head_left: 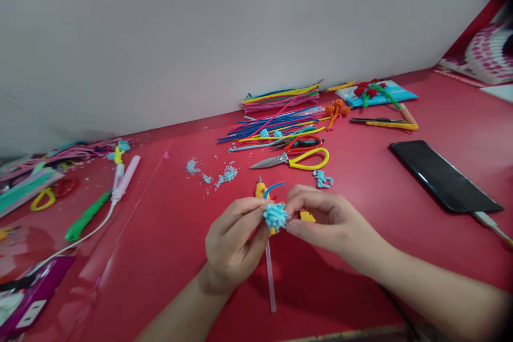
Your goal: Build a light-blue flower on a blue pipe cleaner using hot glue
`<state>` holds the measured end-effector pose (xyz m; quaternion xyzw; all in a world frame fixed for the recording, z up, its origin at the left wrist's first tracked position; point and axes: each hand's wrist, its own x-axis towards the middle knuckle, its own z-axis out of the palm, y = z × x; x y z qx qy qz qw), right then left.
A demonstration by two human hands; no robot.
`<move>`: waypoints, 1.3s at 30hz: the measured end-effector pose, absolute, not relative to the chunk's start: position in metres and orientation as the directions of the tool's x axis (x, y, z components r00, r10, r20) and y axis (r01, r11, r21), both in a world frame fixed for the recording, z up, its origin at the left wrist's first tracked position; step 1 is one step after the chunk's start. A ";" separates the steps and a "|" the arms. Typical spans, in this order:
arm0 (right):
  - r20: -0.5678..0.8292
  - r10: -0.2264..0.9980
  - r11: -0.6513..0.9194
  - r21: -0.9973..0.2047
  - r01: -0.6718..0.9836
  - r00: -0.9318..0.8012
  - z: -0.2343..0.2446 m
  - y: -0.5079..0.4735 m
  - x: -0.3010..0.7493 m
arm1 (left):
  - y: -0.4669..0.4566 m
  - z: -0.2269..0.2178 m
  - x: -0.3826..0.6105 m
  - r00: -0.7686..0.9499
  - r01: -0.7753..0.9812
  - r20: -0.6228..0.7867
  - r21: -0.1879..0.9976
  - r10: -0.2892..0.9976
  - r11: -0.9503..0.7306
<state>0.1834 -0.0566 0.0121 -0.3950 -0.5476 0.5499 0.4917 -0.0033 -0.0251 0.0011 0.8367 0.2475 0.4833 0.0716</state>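
Observation:
A small light-blue fuzzy pipe-cleaner tuft [276, 216] is held between both of my hands above the red table [168, 256]. My left hand [232, 246] pinches it from the left with closed fingers. My right hand [324, 222] pinches it from the right. A curl of blue pipe cleaner [274, 187] sticks up behind the tuft. A yellow glue gun [262, 190] lies under my hands, with a clear glue stick [271, 278] running out toward me.
Yellow-handled scissors [294, 160] and a pile of coloured pipe cleaners [280, 117] lie beyond my hands. Blue fluff scraps [224, 173] lie at the left. A black phone [443, 175] is on the right. A white-pink tool [124, 179] with cable lies far left. A white board [240, 37] stands behind.

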 end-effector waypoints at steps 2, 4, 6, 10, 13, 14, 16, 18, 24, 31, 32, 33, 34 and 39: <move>0.095 0.975 0.074 -0.991 -0.109 -0.200 0.012 -0.056 0.184 | -0.025 0.002 -0.004 0.420 0.354 0.770 0.349 0.481 -0.868; 0.096 0.976 0.075 -0.991 -0.110 -0.197 0.012 -0.056 0.184 | -0.025 0.002 -0.004 0.433 0.365 0.764 0.336 0.478 -0.868; 0.096 0.976 0.075 -0.991 -0.111 -0.197 0.012 -0.056 0.184 | -0.026 0.001 -0.005 0.450 0.378 0.756 0.321 0.475 -0.869; 0.080 0.975 0.053 -0.990 -0.131 -0.205 0.012 -0.056 0.184 | -0.028 -0.001 -0.009 0.488 0.407 0.734 0.288 0.472 -0.867; 0.077 0.975 0.048 -0.989 -0.140 -0.210 0.011 -0.056 0.184 | -0.028 -0.001 -0.011 0.507 0.438 0.723 0.253 0.469 -0.863; 0.077 0.975 0.049 -0.989 -0.139 -0.207 0.011 -0.056 0.183 | -0.028 -0.001 -0.011 0.513 0.448 0.722 0.235 0.463 -0.863; 0.073 0.977 0.047 -0.990 -0.129 -0.200 0.011 -0.056 0.183 | -0.028 -0.001 -0.011 0.527 0.466 0.723 0.194 0.447 -0.863; 0.064 0.978 0.041 -0.992 -0.116 -0.199 0.011 -0.056 0.183 | -0.028 -0.001 -0.011 0.535 0.474 0.729 0.160 0.427 -0.866; 0.045 0.981 0.022 -0.993 -0.118 -0.191 0.011 -0.056 0.184 | -0.028 0.001 -0.008 0.539 0.489 0.730 0.136 0.421 -0.862; 0.030 0.977 -0.002 -0.989 -0.150 -0.209 0.010 -0.056 0.183 | -0.027 0.002 -0.007 0.541 0.496 0.730 0.125 0.418 -0.860; 0.030 0.977 -0.002 -0.989 -0.150 -0.210 0.009 -0.056 0.183 | -0.027 0.002 -0.007 0.542 0.491 0.732 0.124 0.414 -0.862; 0.030 0.977 -0.001 -0.989 -0.150 -0.210 0.009 -0.056 0.183 | -0.027 0.002 -0.007 0.543 0.485 0.732 0.126 0.411 -0.865; 0.031 0.978 -0.001 -0.989 -0.150 -0.209 0.009 -0.056 0.183 | -0.027 0.002 -0.007 0.543 0.477 0.732 0.135 0.412 -0.869; 0.023 0.977 -0.001 -0.993 -0.114 -0.210 0.013 -0.055 0.185 | -0.027 0.001 -0.002 0.416 0.423 0.727 0.377 0.546 -0.824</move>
